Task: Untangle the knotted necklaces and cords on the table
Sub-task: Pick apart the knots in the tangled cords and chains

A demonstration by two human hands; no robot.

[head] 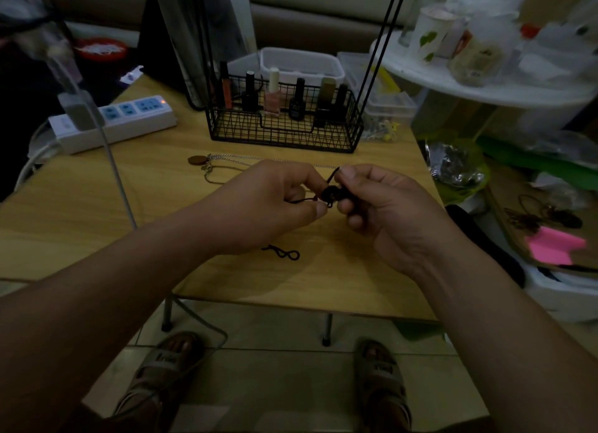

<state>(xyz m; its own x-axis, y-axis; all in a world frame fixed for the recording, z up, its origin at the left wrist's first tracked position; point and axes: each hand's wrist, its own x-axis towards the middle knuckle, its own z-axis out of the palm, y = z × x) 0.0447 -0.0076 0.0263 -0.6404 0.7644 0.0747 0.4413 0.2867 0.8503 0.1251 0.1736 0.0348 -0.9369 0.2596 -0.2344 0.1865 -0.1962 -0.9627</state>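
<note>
Two sets of fingertips are pinched on the dark knot, which is held above the middle of the table, the left hand at its 9 o'clock, the right hand at 3. It is best eased apart by small pushes, never tugged tight. A loose cord is seen at 6, a chain at 11.

Above the wooden tabletop, the left hand and right hand pinch a dark knotted cord between their fingers. A loose black cord piece lies on the tabletop below the hands. Behind them lies a silver chain necklace with a round brown pendant, in front of a black wire basket of nail polish bottles, with a white power strip to the left.
</note>
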